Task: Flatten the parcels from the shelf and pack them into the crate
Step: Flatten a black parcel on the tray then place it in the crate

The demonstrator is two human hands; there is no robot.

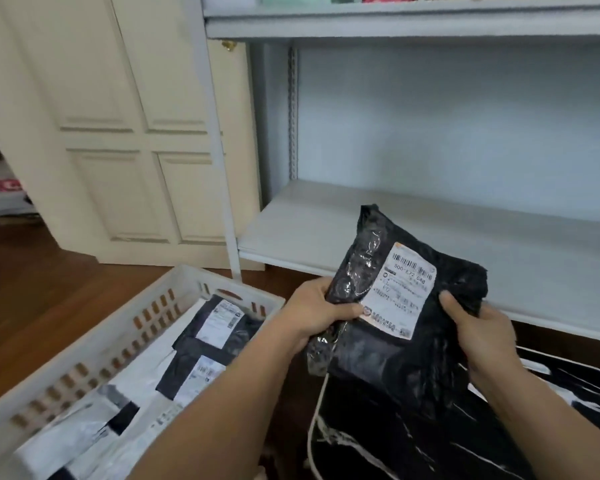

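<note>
A black plastic parcel (pixel 388 344) with a white shipping label is held up in front of the low shelf board (pixel 305 230). My left hand (pixel 312 310) grips its left edge, thumb on the label's corner. My right hand (pixel 478 330) grips its right edge. The white slatted crate (pixel 84 348) sits on the floor at lower left, to the left of my left forearm. Inside it lie several flat parcels, black and white, with labels facing up (pixel 219 320).
The grey shelf unit (pixel 395 26) has an upper board with coloured items at the top edge. A cream panelled door (pixel 125 133) stands behind the crate. Dark patterned fabric (pixel 413 441) with a white cord lies below the parcel. Brown wooden floor (pixel 42 285) surrounds the crate.
</note>
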